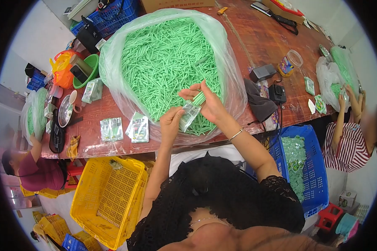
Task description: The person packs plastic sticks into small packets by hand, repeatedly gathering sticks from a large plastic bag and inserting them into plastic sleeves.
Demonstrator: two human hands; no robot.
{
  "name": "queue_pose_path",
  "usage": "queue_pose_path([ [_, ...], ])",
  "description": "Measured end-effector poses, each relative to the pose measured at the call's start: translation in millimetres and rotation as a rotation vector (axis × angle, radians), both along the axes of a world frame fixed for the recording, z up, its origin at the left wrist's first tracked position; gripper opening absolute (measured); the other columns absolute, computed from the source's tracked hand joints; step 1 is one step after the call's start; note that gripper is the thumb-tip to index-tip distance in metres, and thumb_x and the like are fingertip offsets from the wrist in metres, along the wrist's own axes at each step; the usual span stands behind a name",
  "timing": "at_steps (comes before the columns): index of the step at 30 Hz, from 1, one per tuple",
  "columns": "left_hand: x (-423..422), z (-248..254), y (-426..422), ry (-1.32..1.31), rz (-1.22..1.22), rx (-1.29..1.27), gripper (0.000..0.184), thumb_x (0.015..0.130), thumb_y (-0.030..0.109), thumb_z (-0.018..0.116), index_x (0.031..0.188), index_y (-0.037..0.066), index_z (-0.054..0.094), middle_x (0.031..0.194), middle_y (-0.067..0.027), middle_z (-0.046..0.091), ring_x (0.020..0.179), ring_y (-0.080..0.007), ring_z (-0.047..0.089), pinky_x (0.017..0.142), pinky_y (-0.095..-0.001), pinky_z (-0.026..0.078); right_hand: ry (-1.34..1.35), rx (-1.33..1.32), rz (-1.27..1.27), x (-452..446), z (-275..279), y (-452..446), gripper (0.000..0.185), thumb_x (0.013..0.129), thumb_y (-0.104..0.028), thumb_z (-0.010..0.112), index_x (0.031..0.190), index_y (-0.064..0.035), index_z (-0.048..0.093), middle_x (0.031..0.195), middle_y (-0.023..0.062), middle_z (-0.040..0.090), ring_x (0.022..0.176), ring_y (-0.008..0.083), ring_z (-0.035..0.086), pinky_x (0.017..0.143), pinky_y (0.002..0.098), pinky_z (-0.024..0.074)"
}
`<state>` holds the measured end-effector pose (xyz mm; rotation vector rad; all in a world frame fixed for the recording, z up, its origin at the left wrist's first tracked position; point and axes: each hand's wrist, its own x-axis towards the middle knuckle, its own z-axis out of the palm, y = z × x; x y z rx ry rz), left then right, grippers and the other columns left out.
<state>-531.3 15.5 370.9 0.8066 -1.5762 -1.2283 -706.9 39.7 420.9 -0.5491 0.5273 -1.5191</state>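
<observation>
"At the near edge of the surface, over the big clear bag of loose green sticks, busy with what?"

"Apparently fitting a small bunch of sticks into a clear packet, or straightening it there. Cannot tell which."

"Held how?"

"By the left hand, with fingers clamped together on the side of the packet. By the right hand, curved around the bunch, thumb and fingertips apart; cannot tell whether gripping."

"And along the near edge, left of the bag?"

"Just a flat group of packets and, beside it, a fanned pile."

"Calling for what next?"

"Probably for an open mouth on the packet and a bunch well lined up with it, then a gentle push, so as not to split the film. Best not to loosen the left pinch before a full seating."
</observation>
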Motion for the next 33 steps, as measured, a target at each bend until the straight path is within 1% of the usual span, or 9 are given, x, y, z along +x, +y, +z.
queue_pose_path([
  [3, 0.4, 2.0, 1.8, 0.023, -0.041, 0.150, 0.013, 0.094, 0.009, 0.067, 0.100, -0.001, 0.071, 0.083, 0.0008, 0.066, 0.074, -0.0058, 0.054, 0.067, -0.0223, 0.043, 0.010, 0.051, -0.012, 0.6, 3.0, 1.9, 0.047, 0.106, -0.047, 0.032, 0.109, -0.0068, 0.056, 0.120, 0.0219, 0.065, 0.119, 0.0300, 0.060, 0.103, 0.0436, 0.0462],
  [6, 6.3, 5.4, 0.7, 0.044, -0.106, 0.239, 0.013, 0.094, 0.011, 0.067, 0.099, -0.001, 0.071, 0.083, 0.0032, 0.065, 0.073, -0.0037, 0.052, 0.065, -0.0203, 0.042, -0.079, 0.071, -0.025, -2.6, 2.7, 2.4, 0.046, 0.106, -0.046, 0.031, 0.106, -0.0082, 0.057, 0.121, 0.0237, 0.064, 0.124, 0.0348, 0.056, 0.109, 0.0445, 0.0433],
  [11, 8.6, 2.7, 0.8, 0.007, -0.150, 0.301, 0.013, 0.095, 0.012, 0.066, 0.098, 0.001, 0.071, 0.082, 0.0044, 0.064, 0.072, -0.0031, 0.052, 0.064, -0.0199, 0.041, -0.129, 0.013, -0.035, -2.2, 14.2, 2.6, 0.046, 0.107, -0.045, 0.030, 0.095, -0.0105, 0.058, 0.118, 0.0234, 0.065, 0.126, 0.0355, 0.054, 0.113, 0.0451, 0.0389],
  [14, 3.9, 16.7, 6.6, 0.041, -0.163, 0.334, 0.013, 0.095, 0.013, 0.065, 0.095, 0.001, 0.070, 0.082, 0.0046, 0.064, 0.072, -0.0033, 0.052, 0.064, -0.0205, 0.042, -0.114, -0.005, -0.042, -3.7, 13.3, 2.4, 0.046, 0.107, -0.045, 0.030, 0.089, -0.0120, 0.058, 0.115, 0.0215, 0.067, 0.127, 0.0362, 0.053, 0.114, 0.0456, 0.0376],
  [17, 7.2, 15.2, 3.0, -0.036, -0.167, 0.171, 0.012, 0.096, 0.011, 0.063, 0.094, 0.000, 0.068, 0.080, 0.0034, 0.064, 0.072, -0.0043, 0.053, 0.064, -0.0207, 0.042, -0.125, -0.021, -0.046, -6.3, 6.8, 2.0, 0.047, 0.106, -0.045, 0.031, 0.085, -0.0124, 0.058, 0.113, 0.0206, 0.068, 0.128, 0.0365, 0.053, 0.114, 0.0457, 0.0373],
  [23, 15.0, 7.4, -2.7, -0.169, -0.155, 0.072, 0.015, 0.098, 0.011, 0.059, 0.092, -0.001, 0.065, 0.073, 0.0013, 0.058, 0.069, -0.0056, 0.048, 0.061, -0.0226, 0.039, -0.167, 0.020, -0.050, -6.6, 7.1, 3.2, 0.049, 0.107, -0.045, 0.030, 0.083, -0.0119, 0.059, 0.114, 0.0215, 0.067, 0.129, 0.0360, 0.052, 0.114, 0.0461, 0.0374],
  [26, 16.1, 14.2, -2.0, -0.198, -0.206, 0.150, 0.017, 0.098, 0.013, 0.060, 0.090, -0.001, 0.065, 0.072, 0.0020, 0.055, 0.068, -0.0058, 0.046, 0.060, -0.0244, 0.039, -0.141, 0.020, -0.047, -4.4, 11.7, 3.6, 0.050, 0.107, -0.045, 0.029, 0.083, -0.0118, 0.058, 0.113, 0.0215, 0.067, 0.128, 0.0359, 0.052, 0.114, 0.0466, 0.0364],
  [29, 13.1, 18.3, -0.6, -0.199, -0.232, 0.233, 0.017, 0.097, 0.014, 0.063, 0.090, -0.001, 0.065, 0.073, 0.0033, 0.057, 0.069, -0.0052, 0.048, 0.061, -0.0234, 0.040, -0.074, 0.001, -0.045, -3.8, 11.5, 4.5, 0.049, 0.107, -0.044, 0.028, 0.085, -0.0116, 0.057, 0.113, 0.0215, 0.067, 0.127, 0.0357, 0.053, 0.114, 0.0476, 0.0348],
  [33, 8.7, 23.1, 2.0, -0.126, -0.184, 0.216, 0.015, 0.094, 0.015, 0.067, 0.090, 0.000, 0.066, 0.075, 0.0046, 0.060, 0.072, -0.0042, 0.051, 0.063, -0.0211, 0.041, -0.013, -0.051, -0.048, -4.2, 12.3, 4.4, 0.046, 0.107, -0.044, 0.028, 0.087, -0.0115, 0.054, 0.112, 0.0216, 0.068, 0.125, 0.0353, 0.055, 0.114, 0.0487, 0.0331],
])
